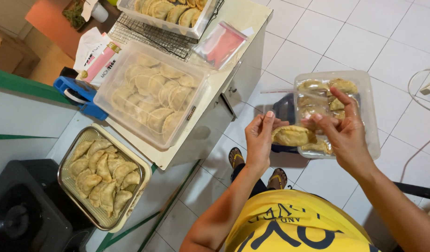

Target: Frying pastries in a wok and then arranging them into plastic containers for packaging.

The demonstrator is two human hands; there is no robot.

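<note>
My left hand [260, 136] and my right hand [342, 131] together pinch a golden half-moon pastry [293, 135] inside a thin clear bag, held over the floor in front of me. Behind the hands sits a clear plastic tub [370, 122] with several more bagged pastries in it. My fingers close on the pastry's two ends, left on its left end, right on its right.
A white counter [224, 70] to the left carries a lidded clear box of pastries [152, 93], a wire rack with another filled tray [163, 14] and a red-striped zip bag [222, 44]. A metal mesh tray of fried pastries [100, 175] sits lower left beside a black stove [23, 210]. My sandalled feet [257, 168] stand on white tiles.
</note>
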